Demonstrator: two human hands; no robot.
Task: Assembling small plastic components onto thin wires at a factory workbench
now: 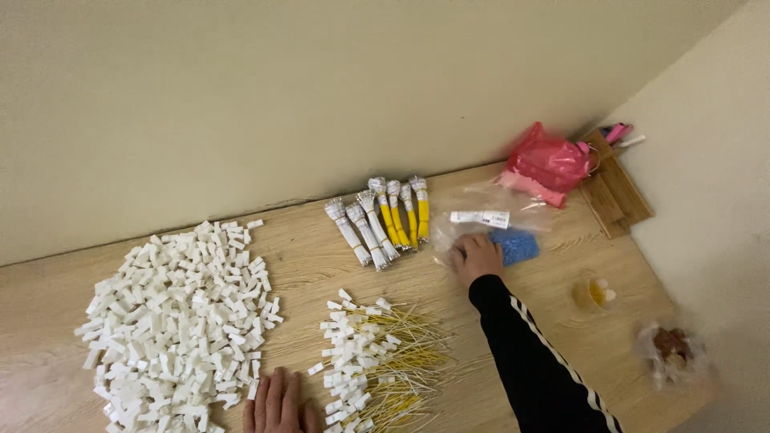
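My right hand (476, 256), in a black sleeve with white stripes, reaches out and rests on a clear plastic bag (513, 210) that holds small blue pieces (517, 246). My left hand (277, 403) lies flat on the wooden table (305, 261) at the near edge, between a big heap of small white plastic blocks (176, 321) and a smaller pile of yellow wires with white connectors (377, 361). Bundles of white and yellow wires (381, 220) lie just left of the bag.
A pink plastic bag (549, 164) sits at the back right by a wooden holder (613, 188) with pens. A small yellowish cup (595, 293) and a clear bag with brown contents (672, 349) lie at the right. Walls close the back and right.
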